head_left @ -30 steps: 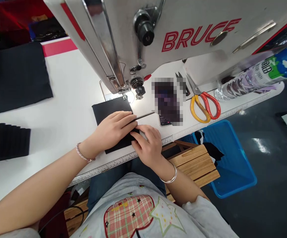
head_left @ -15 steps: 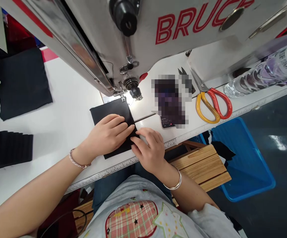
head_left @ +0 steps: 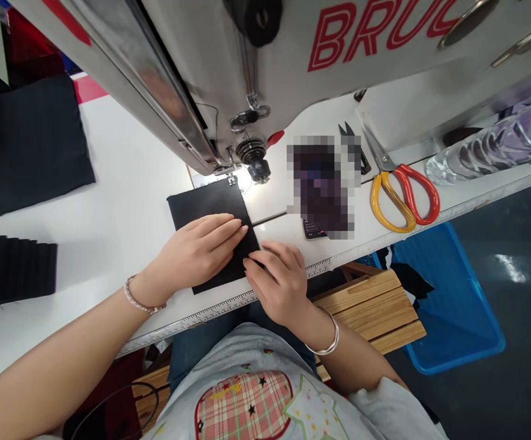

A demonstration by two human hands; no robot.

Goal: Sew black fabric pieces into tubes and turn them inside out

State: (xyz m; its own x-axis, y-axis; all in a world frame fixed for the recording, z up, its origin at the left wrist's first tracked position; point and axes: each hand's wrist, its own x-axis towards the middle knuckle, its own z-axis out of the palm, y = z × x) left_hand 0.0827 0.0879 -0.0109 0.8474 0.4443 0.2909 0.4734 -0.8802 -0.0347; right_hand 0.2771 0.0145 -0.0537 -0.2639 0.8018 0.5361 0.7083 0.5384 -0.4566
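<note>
A black fabric piece [head_left: 201,208] lies flat on the white table, its far edge at the presser foot [head_left: 232,179] of the sewing machine [head_left: 288,67]. My left hand [head_left: 203,247] rests on top of the cloth, fingers stretched out and side by side. At the right edge of the same piece, my right hand [head_left: 278,278] pinches the cloth between thumb and fingertips. The needle itself is too small to make out.
Scissors [head_left: 393,194] with yellow and red handles lie right of a blurred-out phone [head_left: 314,229]. A plastic bottle [head_left: 489,143] lies behind them. Black cloth [head_left: 40,143] and a stack of black pieces [head_left: 13,269] are at left. A blue bin [head_left: 457,299] stands below right.
The camera view has shifted slightly. My left fingers lie straighter and closer together on the cloth. My right hand stays at the cloth's right edge, and the cloth has barely moved.
</note>
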